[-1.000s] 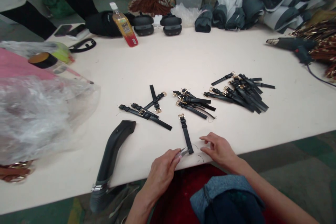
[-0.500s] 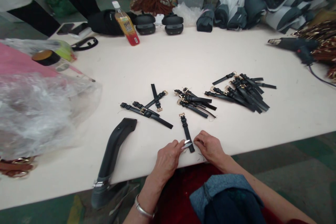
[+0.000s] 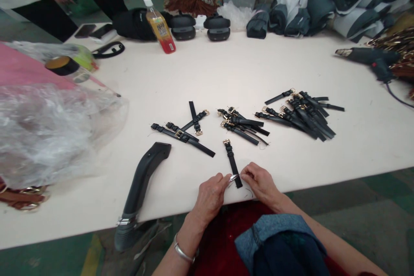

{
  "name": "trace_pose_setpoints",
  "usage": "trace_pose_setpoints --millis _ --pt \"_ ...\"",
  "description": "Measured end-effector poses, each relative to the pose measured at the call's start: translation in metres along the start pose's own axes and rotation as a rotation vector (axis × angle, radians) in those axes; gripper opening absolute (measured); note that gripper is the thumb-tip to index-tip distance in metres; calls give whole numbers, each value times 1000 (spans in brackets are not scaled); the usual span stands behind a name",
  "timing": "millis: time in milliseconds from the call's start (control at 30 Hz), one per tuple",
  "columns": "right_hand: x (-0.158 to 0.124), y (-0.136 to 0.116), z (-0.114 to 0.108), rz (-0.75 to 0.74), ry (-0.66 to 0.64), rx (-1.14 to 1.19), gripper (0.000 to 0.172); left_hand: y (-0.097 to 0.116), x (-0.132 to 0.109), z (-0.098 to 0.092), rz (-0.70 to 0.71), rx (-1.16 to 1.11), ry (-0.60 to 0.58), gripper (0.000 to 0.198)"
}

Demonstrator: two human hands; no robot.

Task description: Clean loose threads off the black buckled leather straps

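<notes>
A short black strap with a gold buckle (image 3: 232,159) lies near the table's front edge, buckle end pointing away from me. My left hand (image 3: 210,196) is closed on a small metal snipper (image 3: 233,177) whose tip touches the strap's near end. My right hand (image 3: 260,182) pinches that same near end from the right. Loose thread ends lie on the table by the right hand.
More black buckle straps lie in groups: a few at left (image 3: 183,133), a bunch in the middle (image 3: 241,125), a pile at right (image 3: 302,110). A black curved handle piece (image 3: 139,185), crumpled clear plastic (image 3: 48,133), a drink bottle (image 3: 160,26), a heat gun (image 3: 368,57), rolled fabric behind.
My right hand came left from lying flat on the table and closed on the strap's near end. My left hand brought the snipper up against it.
</notes>
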State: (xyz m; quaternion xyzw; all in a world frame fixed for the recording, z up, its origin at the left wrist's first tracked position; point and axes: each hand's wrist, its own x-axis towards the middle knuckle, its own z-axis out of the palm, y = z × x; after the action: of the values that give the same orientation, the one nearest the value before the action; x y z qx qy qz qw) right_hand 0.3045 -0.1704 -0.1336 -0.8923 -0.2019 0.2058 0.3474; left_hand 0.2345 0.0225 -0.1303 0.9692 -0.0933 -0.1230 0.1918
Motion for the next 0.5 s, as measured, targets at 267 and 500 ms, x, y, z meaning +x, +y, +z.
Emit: trace_pose_setpoints --millis 267,500 --pt "-40 12 -38 87 -272 -405 14 -8 -10 1 -212 -316 118 37" --pt "-44 7 15 -81 -126 -344 14 -8 -12 1 -255 -380 107 39"
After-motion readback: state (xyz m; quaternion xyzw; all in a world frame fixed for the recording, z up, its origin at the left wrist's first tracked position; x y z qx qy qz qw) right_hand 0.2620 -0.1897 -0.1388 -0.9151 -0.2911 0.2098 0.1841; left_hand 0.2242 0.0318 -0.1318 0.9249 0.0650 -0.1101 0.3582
